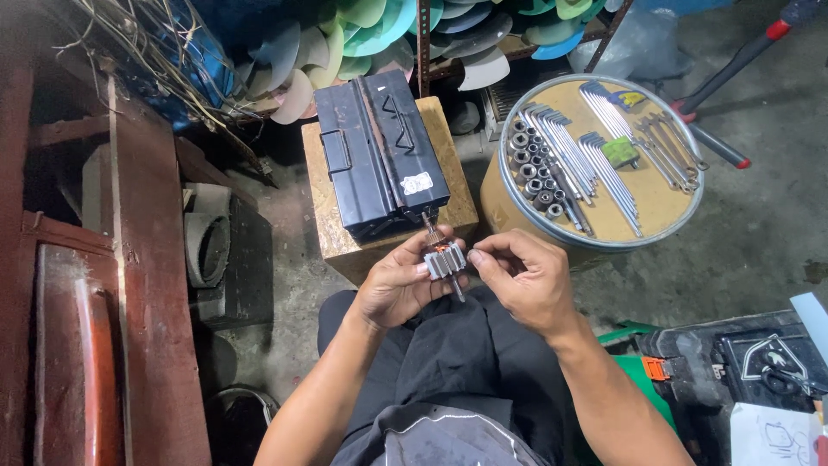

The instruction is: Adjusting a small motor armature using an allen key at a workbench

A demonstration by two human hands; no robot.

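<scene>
A small motor armature (444, 256) with copper windings, a grey laminated core and a thin steel shaft is held over my lap. My left hand (398, 280) grips it from the left side, fingers wrapped around the core. My right hand (522, 280) pinches at its right side with thumb and forefinger. Both hands hover just in front of a wooden block (328, 198) that carries a shut black metal toolbox (379, 151).
A round drum lid (664, 203) to the right holds several hex keys, sockets and spanners. Long-handled cutters (733, 65) lie on the concrete floor behind it. Fan blades (388, 34) fill shelves at the back. Red wooden boards (147, 285) stand left; a black case (742, 362) sits lower right.
</scene>
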